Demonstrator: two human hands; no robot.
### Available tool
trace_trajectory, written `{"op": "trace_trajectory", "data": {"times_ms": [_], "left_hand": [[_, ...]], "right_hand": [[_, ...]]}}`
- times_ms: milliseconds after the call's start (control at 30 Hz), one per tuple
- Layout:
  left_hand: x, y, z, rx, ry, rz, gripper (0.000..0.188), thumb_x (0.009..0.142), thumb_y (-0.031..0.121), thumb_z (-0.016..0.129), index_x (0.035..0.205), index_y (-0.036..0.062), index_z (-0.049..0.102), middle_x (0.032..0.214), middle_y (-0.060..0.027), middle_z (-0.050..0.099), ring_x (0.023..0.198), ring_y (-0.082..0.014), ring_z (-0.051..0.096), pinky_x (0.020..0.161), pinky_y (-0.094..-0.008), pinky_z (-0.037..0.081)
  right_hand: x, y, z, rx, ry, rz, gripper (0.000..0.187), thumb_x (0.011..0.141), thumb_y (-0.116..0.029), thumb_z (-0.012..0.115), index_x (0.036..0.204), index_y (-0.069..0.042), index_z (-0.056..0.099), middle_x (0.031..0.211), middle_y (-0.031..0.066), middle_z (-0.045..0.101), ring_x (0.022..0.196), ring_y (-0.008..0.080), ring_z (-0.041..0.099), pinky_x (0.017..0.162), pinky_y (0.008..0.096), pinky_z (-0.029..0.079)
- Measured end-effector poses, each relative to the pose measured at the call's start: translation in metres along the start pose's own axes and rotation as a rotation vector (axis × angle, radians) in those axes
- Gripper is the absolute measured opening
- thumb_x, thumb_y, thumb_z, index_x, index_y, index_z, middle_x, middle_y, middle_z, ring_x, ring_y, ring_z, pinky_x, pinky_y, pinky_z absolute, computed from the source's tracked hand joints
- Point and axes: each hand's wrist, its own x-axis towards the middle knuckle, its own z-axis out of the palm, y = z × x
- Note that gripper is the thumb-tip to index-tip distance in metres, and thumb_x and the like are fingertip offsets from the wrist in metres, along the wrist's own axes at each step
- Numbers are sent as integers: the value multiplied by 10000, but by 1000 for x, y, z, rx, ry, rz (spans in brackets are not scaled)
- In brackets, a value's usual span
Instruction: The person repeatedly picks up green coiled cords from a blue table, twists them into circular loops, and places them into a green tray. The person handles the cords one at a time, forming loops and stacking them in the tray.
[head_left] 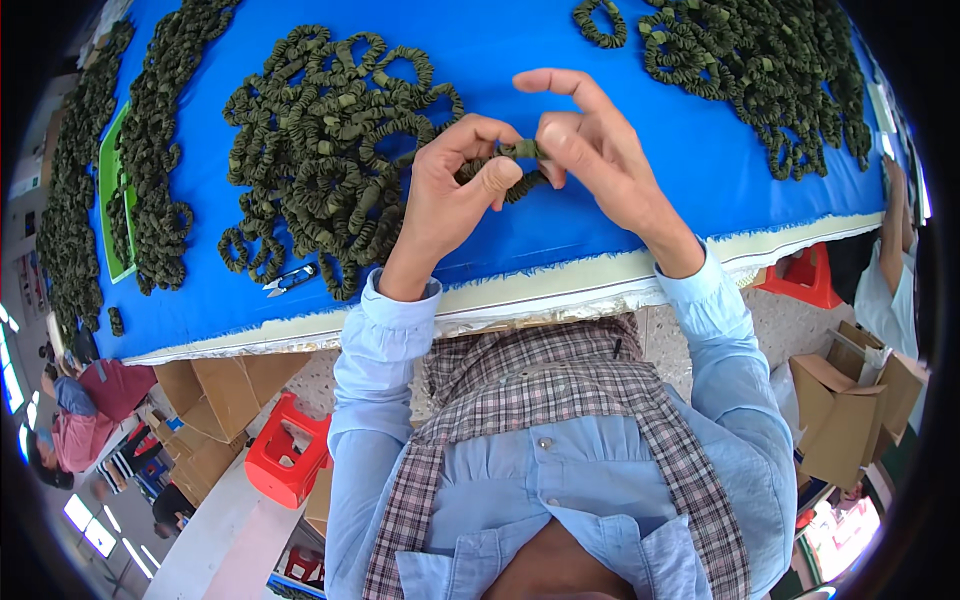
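Observation:
Between my two hands, over the blue table cover, is a dark green gathered scrunchie (527, 150). My left hand (462, 178) is closed on its left side, thumb and fingers pinching the fabric. At its right end my right hand (605, 158) grips with the thumb and lower fingers, while the forefinger stretches out away from it. A short smooth stretch of the band shows between the hands; part of the ring is hidden by my fingers. Just left of my left hand lies a big heap of similar scrunchies (315, 140).
Thread snips (291, 280) lie below the heap. More scrunchies (765, 75) pile up at the far right, with further rows at the left by a green tray (108, 190). Red stools (288, 452) and cardboard boxes (850, 400) stand below the table; other people are at both sides.

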Motion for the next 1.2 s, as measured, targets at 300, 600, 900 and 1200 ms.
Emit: {"op": "trace_trajectory", "data": {"times_ms": [300,600,900,1200], "left_hand": [[-1,-11,-6,-146,88,88,228,961,187,573,812,18,543,637,-5,522,533,-56,492,557,-250,513],[-2,-9,-4,-60,141,187,212,975,151,535,815,12,528,653,-26,544,570,-78,550,599,-277,555],[2,-14,-9,-422,158,176,185,995,154,474,882,18,528,645,-15,508,587,-110,551,654,-331,566],[3,-5,-4,-103,-112,-12,264,991,286,510,913,34,523,749,-16,559,631,-70,537,611,-250,508]], "right_hand": [[1,-2,1,-548,20,-82,213,860,-174,680,1051,-79,666,567,-11,557,480,49,463,456,216,381],[1,11,5,-473,71,-125,128,800,-115,720,895,-34,688,604,7,630,508,49,511,458,218,391],[2,4,4,-492,81,-205,107,800,-82,701,827,-12,625,651,26,626,545,78,529,486,238,416],[1,5,6,-325,-48,-190,286,828,-74,678,1082,-33,555,723,48,639,643,137,604,581,278,463]]}}
